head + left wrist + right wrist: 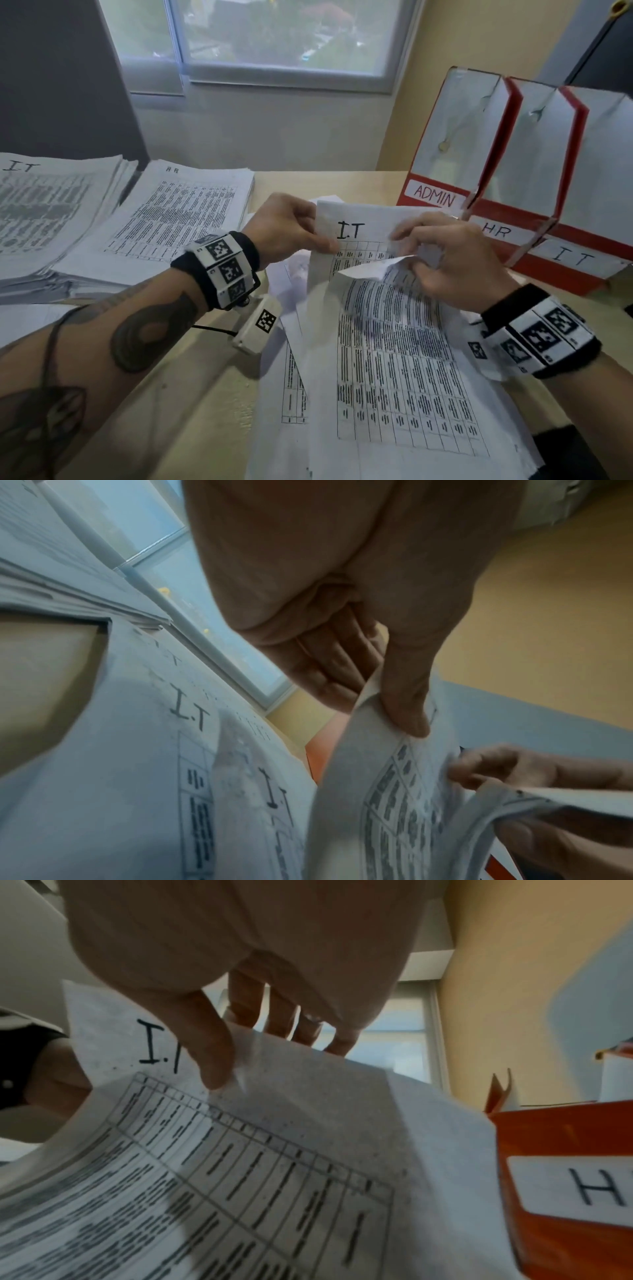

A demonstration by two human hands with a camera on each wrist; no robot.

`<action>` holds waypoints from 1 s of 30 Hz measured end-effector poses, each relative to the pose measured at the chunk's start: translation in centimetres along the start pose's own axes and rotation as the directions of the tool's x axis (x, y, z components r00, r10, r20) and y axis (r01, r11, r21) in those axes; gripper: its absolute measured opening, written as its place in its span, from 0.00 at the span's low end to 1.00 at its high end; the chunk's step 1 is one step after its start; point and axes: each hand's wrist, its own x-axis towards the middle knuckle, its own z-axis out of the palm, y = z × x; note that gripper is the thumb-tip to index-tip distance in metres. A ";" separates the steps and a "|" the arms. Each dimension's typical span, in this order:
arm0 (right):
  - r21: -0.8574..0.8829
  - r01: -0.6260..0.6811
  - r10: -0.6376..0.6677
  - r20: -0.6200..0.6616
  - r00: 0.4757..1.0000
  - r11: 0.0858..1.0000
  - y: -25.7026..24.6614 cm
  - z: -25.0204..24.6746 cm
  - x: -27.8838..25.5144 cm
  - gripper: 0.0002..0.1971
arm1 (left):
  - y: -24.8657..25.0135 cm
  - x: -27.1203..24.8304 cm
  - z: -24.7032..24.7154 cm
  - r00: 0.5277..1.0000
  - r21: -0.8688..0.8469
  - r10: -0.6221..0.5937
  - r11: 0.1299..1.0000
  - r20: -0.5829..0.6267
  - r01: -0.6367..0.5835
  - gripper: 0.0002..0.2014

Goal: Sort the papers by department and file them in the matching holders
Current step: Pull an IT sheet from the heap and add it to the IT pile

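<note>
A printed sheet marked "I.T" [352,229] stands lifted above the loose pile of papers [394,377] on the desk. My left hand [318,236] pinches its left edge, thumb [407,696] in front and fingers behind. My right hand [414,246] pinches paper at the sheet's right side, thumb [212,1056] on the front. A bent-over top edge of another sheet [370,270] lies under that hand. Three red holders stand at the right, labelled ADMIN [435,197], HR [496,231] and IT [575,258].
Two sorted stacks lie at the left: one marked IT [44,205], one marked HR [178,212]. A window and wall stand behind the desk [191,394]. More sheets marked I.T [192,715] lie in the pile below my left hand.
</note>
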 end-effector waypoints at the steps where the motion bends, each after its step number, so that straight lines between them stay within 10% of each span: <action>1: 0.023 -0.006 0.006 0.010 1.000 1.000 -0.2 0.1 0.1 0.14 | 0.0 0.0 0.2 1.000 -0.014 0.003 1.000 0.012 -0.003 0.30; 22: 0.037 0.054 -0.054 -0.015 0.998 0.998 -2.0 1.6 1.2 0.12 | -0.1 -0.5 0.9 0.999 0.072 0.018 0.997 0.034 -0.021 0.10; 30: -0.077 0.071 -0.083 -0.174 0.981 0.995 -2.4 2.8 0.8 0.08 | 0.5 -0.9 1.8 0.997 -0.032 0.019 0.999 -0.072 -0.022 0.26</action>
